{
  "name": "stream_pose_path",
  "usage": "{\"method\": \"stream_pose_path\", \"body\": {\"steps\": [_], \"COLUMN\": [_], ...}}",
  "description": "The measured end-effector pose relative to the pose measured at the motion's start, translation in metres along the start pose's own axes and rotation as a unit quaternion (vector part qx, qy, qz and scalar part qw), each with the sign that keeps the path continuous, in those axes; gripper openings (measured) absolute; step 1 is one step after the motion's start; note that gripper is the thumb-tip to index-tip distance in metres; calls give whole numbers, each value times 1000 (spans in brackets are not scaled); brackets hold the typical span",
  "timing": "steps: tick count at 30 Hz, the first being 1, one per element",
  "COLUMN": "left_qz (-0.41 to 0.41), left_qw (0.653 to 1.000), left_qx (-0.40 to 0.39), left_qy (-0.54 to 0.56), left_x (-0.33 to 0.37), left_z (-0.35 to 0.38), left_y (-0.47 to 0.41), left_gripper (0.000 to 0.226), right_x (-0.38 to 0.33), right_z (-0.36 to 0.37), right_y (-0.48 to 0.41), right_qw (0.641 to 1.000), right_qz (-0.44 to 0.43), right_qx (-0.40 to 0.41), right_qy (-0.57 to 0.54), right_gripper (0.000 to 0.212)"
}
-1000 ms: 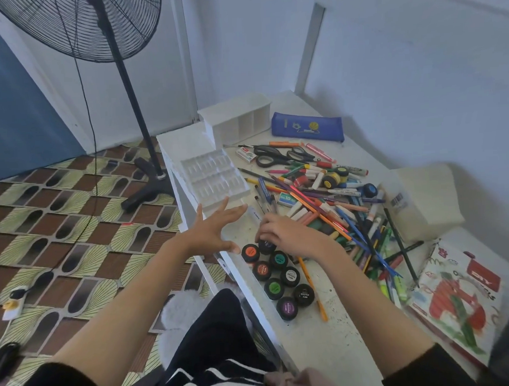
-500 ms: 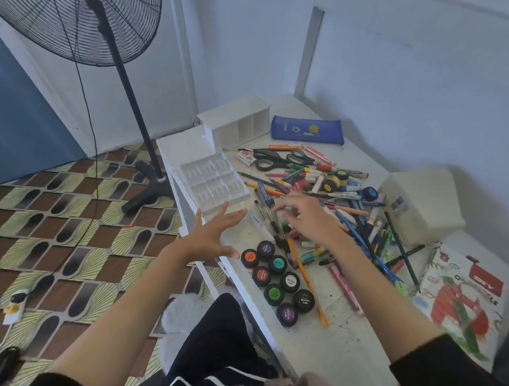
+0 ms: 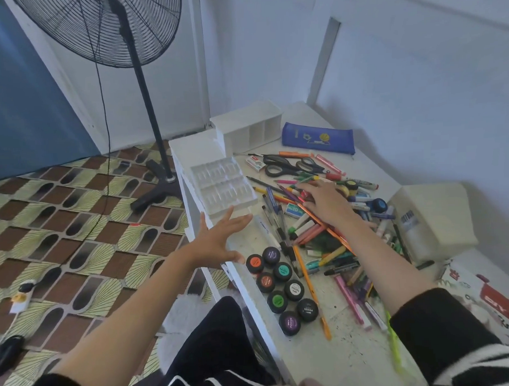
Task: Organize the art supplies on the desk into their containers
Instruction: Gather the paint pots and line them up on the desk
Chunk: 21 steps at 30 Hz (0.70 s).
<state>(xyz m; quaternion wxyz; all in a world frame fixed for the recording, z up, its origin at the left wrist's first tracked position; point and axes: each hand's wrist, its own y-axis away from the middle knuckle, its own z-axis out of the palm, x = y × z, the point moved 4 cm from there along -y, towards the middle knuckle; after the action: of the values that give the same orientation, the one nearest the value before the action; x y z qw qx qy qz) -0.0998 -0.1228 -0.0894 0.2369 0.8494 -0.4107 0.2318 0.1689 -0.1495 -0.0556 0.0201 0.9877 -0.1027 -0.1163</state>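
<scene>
centre of the frame: the right hand lies flat on the pile of pens and markers, its grip open, fingers straight, holding nothing. the left hand is spread at the left edge of the worktop, just below the clear tray, grip wide open, holding nothing. 8 paint pots cluster lower centre.

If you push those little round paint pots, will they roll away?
Probably not: the paint pots stand flat, lids up, so they would likely slide. Tipped on its side, a round one could roll. They sit near the front edge of the desk, so one might drop off.
</scene>
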Motion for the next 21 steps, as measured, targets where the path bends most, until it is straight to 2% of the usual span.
{"method": "stream_pose_path", "body": {"steps": [7, 9, 11, 13, 15, 21], "left_qz": [30, 26, 20, 15, -2, -17], "left_qw": [999, 999, 1000, 999, 998, 992], "left_qx": [21, 18, 20, 31, 46, 52], "left_qy": [13, 7, 8, -5, -42, -117], "left_x": [-1, -1, -2, -2, -5, -8], "left_z": [5, 7, 8, 7, 7, 6], "left_y": [3, 3, 4, 5, 7, 7], "left_gripper": [107, 109, 110, 116, 120, 121], "right_x": [-4, -8, -19, -38, -62, -118], "right_z": [-1, -6, -10, -11, -8, 19], "right_y": [8, 14, 24, 39, 56, 74], "right_qw": [993, 987, 972, 947, 937, 955], "right_qz": [25, 25, 32, 40, 29, -98], "right_qx": [115, 142, 156, 132, 80, -23], "right_qy": [-13, -68, -174, -291, -340, -280], "right_gripper": [30, 31, 37, 46, 50, 37]}}
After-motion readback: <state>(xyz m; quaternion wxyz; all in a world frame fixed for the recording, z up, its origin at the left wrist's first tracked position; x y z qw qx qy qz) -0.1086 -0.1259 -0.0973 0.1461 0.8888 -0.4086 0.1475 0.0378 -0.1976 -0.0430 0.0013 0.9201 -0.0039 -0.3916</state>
